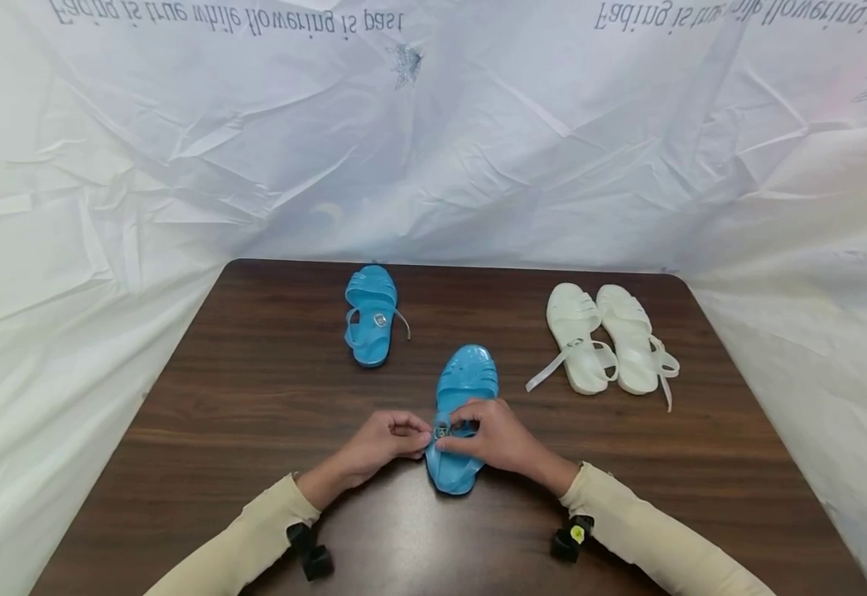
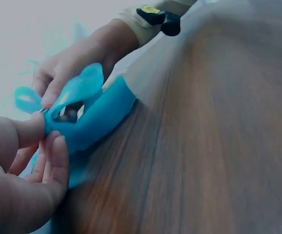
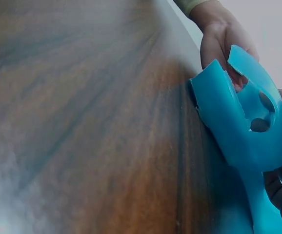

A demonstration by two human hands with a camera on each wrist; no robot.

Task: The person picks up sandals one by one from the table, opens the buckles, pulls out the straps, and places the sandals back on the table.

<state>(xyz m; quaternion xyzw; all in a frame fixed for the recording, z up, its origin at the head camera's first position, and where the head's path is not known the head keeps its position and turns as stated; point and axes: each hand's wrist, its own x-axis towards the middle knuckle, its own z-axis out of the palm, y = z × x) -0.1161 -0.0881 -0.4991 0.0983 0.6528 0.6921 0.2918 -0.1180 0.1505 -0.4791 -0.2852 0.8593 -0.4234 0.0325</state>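
Note:
A blue jelly sandal (image 1: 467, 374) lies on the table with its toe pointing away from me. From its left side my left hand (image 1: 379, 445) pinches the ankle strap by the buckle (image 1: 441, 431), thumb against fingertips. Opposite, my right hand (image 1: 506, 435) reaches over the sandal and grips the strap near the same buckle between thumb and fingers. The left wrist view shows both hands meeting at the blue strap (image 2: 77, 95), which stands up in a loop. In the right wrist view the heel part (image 3: 219, 117) is near, and the right fingers are partly cut off.
Another blue sandal (image 1: 371, 319), its strap end loose, lies farther back on the left. A pair of white sandals sits at the back right: one (image 1: 590, 377) beside the other (image 1: 636, 377), straps hanging out. Pale printed sheeting (image 1: 433, 165) surrounds the brown table (image 1: 254, 372).

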